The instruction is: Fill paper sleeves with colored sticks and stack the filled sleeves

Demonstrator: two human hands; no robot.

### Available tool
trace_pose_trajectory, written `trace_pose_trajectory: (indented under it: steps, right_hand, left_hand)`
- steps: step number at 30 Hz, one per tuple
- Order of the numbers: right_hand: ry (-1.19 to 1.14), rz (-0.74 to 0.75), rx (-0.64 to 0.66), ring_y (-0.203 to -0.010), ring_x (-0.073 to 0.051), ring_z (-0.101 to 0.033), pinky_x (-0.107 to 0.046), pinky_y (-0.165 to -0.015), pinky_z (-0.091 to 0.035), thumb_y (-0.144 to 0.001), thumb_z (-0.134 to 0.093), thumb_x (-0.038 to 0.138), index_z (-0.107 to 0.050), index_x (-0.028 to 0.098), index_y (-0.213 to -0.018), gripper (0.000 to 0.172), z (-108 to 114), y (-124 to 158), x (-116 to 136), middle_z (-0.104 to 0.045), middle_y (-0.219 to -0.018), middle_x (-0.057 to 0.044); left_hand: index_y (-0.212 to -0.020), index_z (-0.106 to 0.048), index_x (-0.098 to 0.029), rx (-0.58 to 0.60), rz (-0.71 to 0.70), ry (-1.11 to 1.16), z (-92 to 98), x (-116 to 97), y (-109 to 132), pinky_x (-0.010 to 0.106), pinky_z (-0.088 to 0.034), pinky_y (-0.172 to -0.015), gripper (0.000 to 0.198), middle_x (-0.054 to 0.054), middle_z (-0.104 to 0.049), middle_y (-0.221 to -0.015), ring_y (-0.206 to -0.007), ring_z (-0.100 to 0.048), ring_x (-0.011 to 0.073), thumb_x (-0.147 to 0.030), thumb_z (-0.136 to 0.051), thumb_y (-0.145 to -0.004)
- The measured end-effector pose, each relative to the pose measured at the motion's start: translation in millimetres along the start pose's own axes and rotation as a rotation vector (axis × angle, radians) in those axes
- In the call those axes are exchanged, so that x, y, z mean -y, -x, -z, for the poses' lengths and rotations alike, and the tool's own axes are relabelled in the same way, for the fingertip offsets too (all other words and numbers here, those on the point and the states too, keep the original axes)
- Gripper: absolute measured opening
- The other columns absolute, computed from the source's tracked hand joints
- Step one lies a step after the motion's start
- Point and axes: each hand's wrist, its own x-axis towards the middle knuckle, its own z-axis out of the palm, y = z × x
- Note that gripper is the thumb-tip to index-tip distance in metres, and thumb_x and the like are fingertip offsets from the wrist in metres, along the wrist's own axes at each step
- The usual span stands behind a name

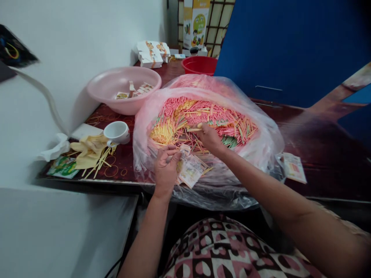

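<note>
A big clear plastic bag [269, 143] lies open on the table, filled with thin pink, yellow and green sticks [199, 108]. Over the heap, my right hand [211, 138] is closed in a pinch on a few pale yellow sticks [193, 130]. At the bag's near edge, my left hand [165, 170] has its thumb and fingers closed on a small printed packet [184, 151]. Another printed packet [192, 170] lies beside it, on the near part of the bag, with loose sticks by its edge.
A pink basin [101, 88] with packets inside stands at the back left, a red basin [199, 65] behind the bag. A white mug [117, 133], yellow glove [91, 148] and rubber bands lie left. Another packet [294, 168] is at right. A blue panel [290, 50] rises behind.
</note>
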Motion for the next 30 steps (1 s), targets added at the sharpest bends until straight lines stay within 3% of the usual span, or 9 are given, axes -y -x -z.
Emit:
trace_pose_trajectory:
  steps: [2, 4, 8, 11, 15, 22, 30]
  right_hand:
    - [-0.38, -0.105, -0.103, -0.102, -0.024, -0.072, -0.04, -0.091, -0.055, -0.097, -0.056, 0.05, -0.062, 0.023, -0.091, 0.028, 4.4, 5.2, 13.7, -0.078, -0.099, -0.008]
    - [-0.759, -0.152, -0.097, -0.105, -0.024, -0.073, -0.04, -0.093, -0.057, -0.093, -0.064, 0.056, -0.059, 0.025, -0.089, 0.032, 6.0, 14.6, 31.3, -0.079, -0.098, -0.006]
    - [-1.079, -0.141, -0.078, -0.112, -0.023, -0.073, -0.04, -0.101, -0.057, -0.086, -0.076, 0.055, -0.06, 0.027, -0.091, 0.033, -2.2, 38.5, 63.6, -0.078, -0.094, -0.002]
    - [-1.057, -0.112, -0.158, -0.114, -0.022, -0.073, -0.04, -0.103, -0.056, -0.089, -0.07, 0.059, -0.059, 0.027, -0.092, 0.033, -11.0, 50.0, 74.6, -0.076, -0.094, 0.0]
    - [-0.857, -0.098, -0.239, -0.113, -0.023, -0.072, -0.04, -0.097, -0.056, -0.095, -0.053, 0.066, -0.055, 0.028, -0.097, 0.038, -17.1, 55.1, 73.6, -0.075, -0.098, -0.003]
    - [-0.715, -0.122, -0.288, -0.109, -0.022, -0.072, -0.039, -0.094, -0.055, -0.1, -0.044, 0.064, -0.057, 0.028, -0.101, 0.038, -23.8, 66.4, 68.4, -0.077, -0.106, -0.005]
    - [-0.747, -0.146, -0.088, -0.115, -0.023, -0.069, -0.039, -0.107, -0.051, -0.09, -0.064, 0.058, -0.069, 0.023, -0.097, 0.036, -21.5, 60.3, 56.1, -0.076, -0.113, -0.008]
  left_hand:
    - [-0.084, -0.076, -0.023, 0.002, -0.038, -0.013, -2.1, -4.2, 0.9, 0.039, -0.052, -0.103, 0.008, 0.004, -0.071, -0.105, -0.107, -0.068, 0.0197, -0.03, -0.074, -0.088]
    - [-0.086, -0.076, -0.023, -0.002, -0.081, -0.041, -5.6, -8.1, 2.2, 0.038, -0.053, -0.102, 0.008, 0.003, -0.071, -0.104, -0.107, -0.068, 0.0195, -0.029, -0.074, -0.089]
    - [-0.089, -0.076, -0.023, -0.013, -0.145, -0.082, -13.9, -13.2, 5.3, 0.037, -0.054, -0.1, 0.012, 0.003, -0.07, -0.107, -0.107, -0.067, 0.0189, -0.033, -0.073, -0.093]
    - [-0.09, -0.076, -0.023, -0.013, -0.167, -0.11, -17.9, -14.8, 7.2, 0.038, -0.054, -0.101, 0.017, 0.004, -0.069, -0.108, -0.107, -0.066, 0.0191, -0.038, -0.072, -0.094]
    - [-0.092, -0.075, -0.022, -0.036, -0.192, -0.135, -20.9, -14.3, 8.5, 0.038, -0.053, -0.102, 0.015, 0.004, -0.068, -0.108, -0.109, -0.066, 0.0192, -0.037, -0.072, -0.095]
    - [-0.091, -0.072, -0.022, -0.073, -0.271, -0.153, -29.8, -17.1, 8.8, 0.039, -0.054, -0.102, 0.016, 0.004, -0.068, -0.108, -0.108, -0.066, 0.0189, -0.037, -0.069, -0.097]
    - [-0.092, -0.071, -0.022, -0.046, -0.342, -0.195, -35.5, -16.8, 2.3, 0.039, -0.053, -0.101, 0.013, 0.004, -0.067, -0.107, -0.107, -0.065, 0.0189, -0.033, -0.068, -0.098]
